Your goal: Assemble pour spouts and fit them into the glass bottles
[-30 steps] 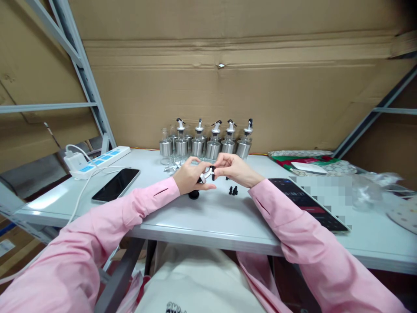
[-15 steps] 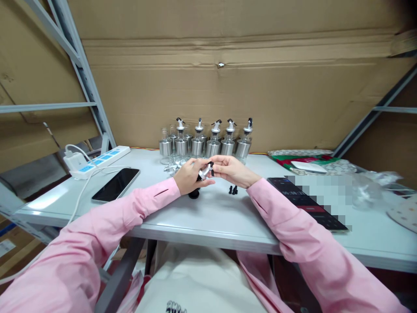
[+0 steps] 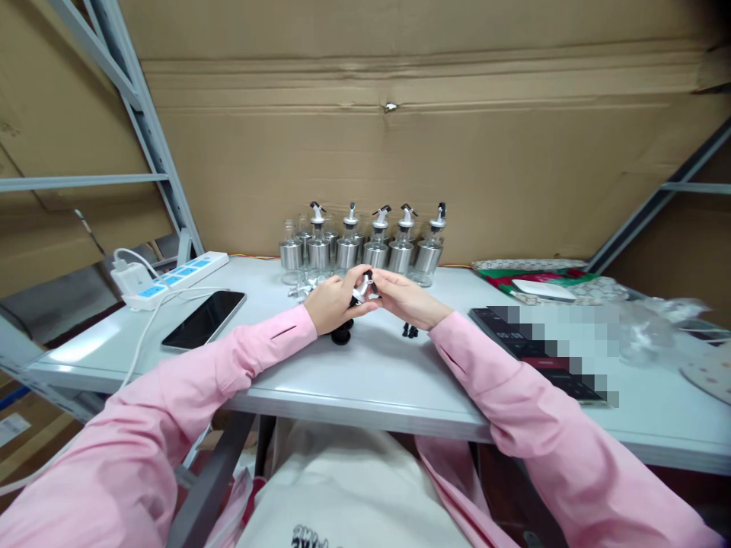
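Over the middle of the table, my left hand [image 3: 333, 303] is closed around a silver-and-black bottle pourer [image 3: 361, 291]. The fingers of my right hand [image 3: 412, 298] pinch the black flip cap [image 3: 368, 278] at the pourer's tip. Below my left hand lie black round stoppers [image 3: 341, 333]. Several small black pieces [image 3: 410, 330] rest on the table under my right hand. More silver pourer parts [image 3: 300, 291] are spread behind my left hand, partly hidden by it.
Glass bottles with steel sleeves [image 3: 348, 253] stand in rows at the back, several topped with pourers. On the left are a phone [image 3: 204, 320] and a power strip [image 3: 177, 280]. A dark timer screen [image 3: 514, 335], partly pixelated, and plastic bags [image 3: 645, 327] lie right.
Both hands have risen slightly and drawn closer together around the pourer. It has shifted up a little in my left hand. The camera view has tilted slightly.
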`<state>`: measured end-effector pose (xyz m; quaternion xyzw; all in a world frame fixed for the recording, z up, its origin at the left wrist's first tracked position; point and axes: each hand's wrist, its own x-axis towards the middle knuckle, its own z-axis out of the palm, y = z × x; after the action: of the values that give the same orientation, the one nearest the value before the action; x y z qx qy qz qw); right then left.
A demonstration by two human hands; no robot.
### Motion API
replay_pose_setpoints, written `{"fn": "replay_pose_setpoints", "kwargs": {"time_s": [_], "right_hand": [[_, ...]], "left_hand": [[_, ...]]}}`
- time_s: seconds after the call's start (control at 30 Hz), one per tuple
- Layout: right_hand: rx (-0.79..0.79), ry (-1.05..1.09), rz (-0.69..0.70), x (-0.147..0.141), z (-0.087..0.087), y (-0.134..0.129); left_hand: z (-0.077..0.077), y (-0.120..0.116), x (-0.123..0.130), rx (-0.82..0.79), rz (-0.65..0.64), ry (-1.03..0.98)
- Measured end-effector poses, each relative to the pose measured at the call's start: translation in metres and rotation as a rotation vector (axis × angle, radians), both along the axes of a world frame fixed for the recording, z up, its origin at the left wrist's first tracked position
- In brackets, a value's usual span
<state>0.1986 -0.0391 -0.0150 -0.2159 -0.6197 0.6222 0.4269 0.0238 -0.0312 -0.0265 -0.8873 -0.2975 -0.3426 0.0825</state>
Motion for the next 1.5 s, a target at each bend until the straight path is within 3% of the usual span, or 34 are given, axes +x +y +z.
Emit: {"fn": "replay_pose_setpoints", "kwargs": {"time_s": [0.47,0.77,1.0,1.2,1.33,1.5], "right_hand": [[-0.092,0.057,-0.02,-0.003,-0.001,-0.001],[-0.288,0.123,0.042,0.001,0.007,-0.003],[-0.149,0.125,-0.01,-0.004,0.009,-0.006],[-0.161,0.131,-0.016,-0.002,0.008,-0.005],[-0.226,0.138,-0.069,0.001,0.01,-0.005],[-0.32,0.217,-0.047,0.003,0.017,-0.006]], "left_hand": [[0.002,0.0,0.001,-0.028,0.047,0.047],[0.003,0.007,-0.004,0.113,0.023,0.135],[0.0,0.008,-0.003,0.274,-0.028,0.126],[0.005,0.007,-0.004,0.243,-0.044,0.143],[0.016,0.029,-0.02,0.163,0.05,-0.091],[0.018,0.09,-0.06,-0.024,0.457,-0.76]]}}
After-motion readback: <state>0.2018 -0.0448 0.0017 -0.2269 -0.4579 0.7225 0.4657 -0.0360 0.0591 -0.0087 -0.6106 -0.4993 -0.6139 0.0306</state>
